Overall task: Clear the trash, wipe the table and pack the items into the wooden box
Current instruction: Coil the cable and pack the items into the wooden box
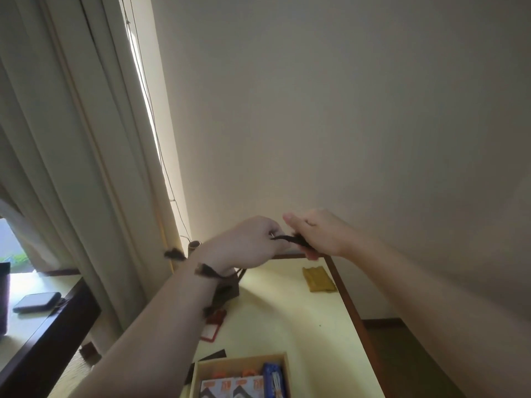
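Pinching a thin dark cord (287, 239) between curled fingers of the left hand (253, 242) and the right hand (319, 234), raised above the far edge of the table (287, 317), with blurred lengths trailing down past the left wrist. Probably handling light, limp and tangle-prone, so best gathering into loops and gripping the bundle mid-length. Sitting farther out: yellow cloth (318, 280) near the far right corner, wooden box (241, 374) open at the near edge, already holding cartons.
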{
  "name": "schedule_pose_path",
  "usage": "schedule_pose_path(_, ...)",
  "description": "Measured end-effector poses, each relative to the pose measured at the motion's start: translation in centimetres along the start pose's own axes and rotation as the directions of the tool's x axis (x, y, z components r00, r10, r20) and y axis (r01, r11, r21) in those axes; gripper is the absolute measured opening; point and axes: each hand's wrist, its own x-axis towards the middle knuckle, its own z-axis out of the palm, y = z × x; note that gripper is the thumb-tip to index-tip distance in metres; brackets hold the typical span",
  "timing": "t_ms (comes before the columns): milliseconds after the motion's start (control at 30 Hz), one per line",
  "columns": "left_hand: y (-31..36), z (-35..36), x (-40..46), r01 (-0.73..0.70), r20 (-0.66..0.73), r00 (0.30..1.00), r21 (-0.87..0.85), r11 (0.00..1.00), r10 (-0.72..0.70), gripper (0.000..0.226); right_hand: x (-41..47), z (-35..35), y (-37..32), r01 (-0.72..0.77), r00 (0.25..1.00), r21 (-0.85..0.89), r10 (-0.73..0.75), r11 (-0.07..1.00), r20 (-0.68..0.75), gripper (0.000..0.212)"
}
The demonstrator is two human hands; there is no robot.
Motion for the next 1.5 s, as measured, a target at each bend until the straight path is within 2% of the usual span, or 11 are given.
schedule_pose_path(133, -2.2, 0.1, -0.1, -0.012, 0.169, 0.986, 0.076, 0.997, -0.001, 0.027, -1.3, 2.6, 0.1, -0.484, 0.8, 0.28, 0.29, 0.829, 0.526, 0.075)
schedule_pose_path(267, -4.7, 1.4, -0.7, 0.061, 0.286, 0.958, -0.322, 0.945, 0.035, 0.022, -3.7, 3.2, 1.0, -0.517, 0.812, 0.618, 0.112, 0.592, 0.572, 0.064)
schedule_pose_path(467, -7.8, 9.9, -2.5, 0.194, 0.204, 0.978, -0.967, 0.168, 0.044, 0.023, -5.2, 7.4, 1.1, -0.385, 0.872, 0.92, -0.297, 0.073, 0.389, 0.04)
schedule_pose_path(533, -7.8, 12.9, -3.0, 0.184, 0.167, 0.973, -0.978, 0.095, -0.161, 0.046, -5.6, 8.5, 0.3, -0.378, 0.907, 0.924, -0.222, -0.051, 0.359, 0.04)
schedule_pose_path(733, -11.8, 20.8, -8.3, 0.537, 0.237, 0.833, -0.56, 0.631, -0.499, 0.023, -6.7, 8.8, -0.3, -0.368, 0.928, 0.908, 0.021, 0.202, 0.371, 0.043)
schedule_pose_path(867, -12.0, 21.6, -10.6, 0.557, -0.167, 0.674, -0.525, 0.644, -0.719, 0.029, -6.8, 8.5, 0.1, -0.42, 0.903, 0.833, 0.07, 0.36, 0.425, 0.031)
schedule_pose_path(933, -10.1, 19.6, -10.6, 0.322, -0.498, 0.578, -0.588, 0.742, -0.646, 0.03, -6.6, 8.8, 0.2, -0.443, 0.877, 0.77, 0.046, 0.46, 0.478, 0.034)
schedule_pose_path(1033, -6.8, 16.6, -9.4, -0.062, -0.568, 0.77, -0.518, 0.853, -0.29, 0.055, -6.2, 10.2, 0.1, -0.447, 0.827, 0.704, -0.044, 0.551, 0.56, 0.039)
schedule_pose_path(1167, -4.5, 16.3, -6.4, -0.056, -0.258, 0.919, -0.834, 0.55, -0.298, 0.068, -5.3, 13.4, 0.0, -0.47, 0.863, 0.814, -0.016, 0.342, 0.505, 0.03)
schedule_pose_path(1333, -8.1, 18.0, -4.2, 0.331, -0.017, 0.744, -0.859, 0.39, -0.668, 0.063, -4.2, 18.2, 2.0, -0.524, 0.843, 0.842, 0.22, 0.131, 0.49, 0.027)
schedule_pose_path(1500, -13.0, 21.7, -5.8, 0.436, 0.228, 0.638, -0.894, 0.101, -0.736, 0.043, -3.6, 24.3, 3.7, -0.626, 0.702, 0.78, 0.43, -0.008, 0.568, 0.029)
